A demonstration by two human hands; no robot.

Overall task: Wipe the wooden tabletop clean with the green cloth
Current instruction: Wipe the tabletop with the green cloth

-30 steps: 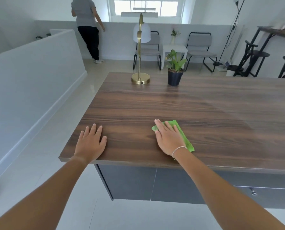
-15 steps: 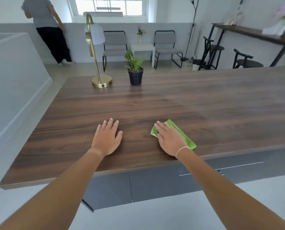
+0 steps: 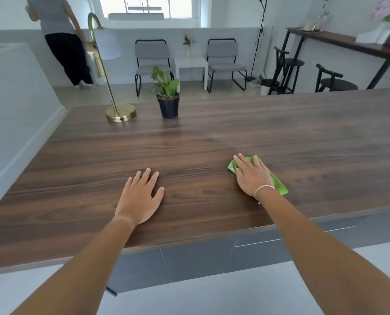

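The dark wooden tabletop (image 3: 280, 142) stretches wide in front of me. A folded green cloth (image 3: 279, 184) lies flat on it near the front edge, right of centre. My right hand (image 3: 251, 176) presses palm-down on the cloth and covers most of it; green shows past the fingertips and beside the wrist. My left hand (image 3: 140, 196) rests flat on the bare wood to the left, fingers spread, holding nothing.
A brass lamp base (image 3: 121, 113) and a potted plant (image 3: 168, 98) stand at the table's far left. Grey drawers (image 3: 212, 258) sit under the front edge. Beyond are chairs (image 3: 152, 62), stools (image 3: 335, 80) and a person (image 3: 63, 39) by the wall.
My right hand has slid the green cloth to the right along the table. My left hand moved right as well, and my view has shifted rightward.
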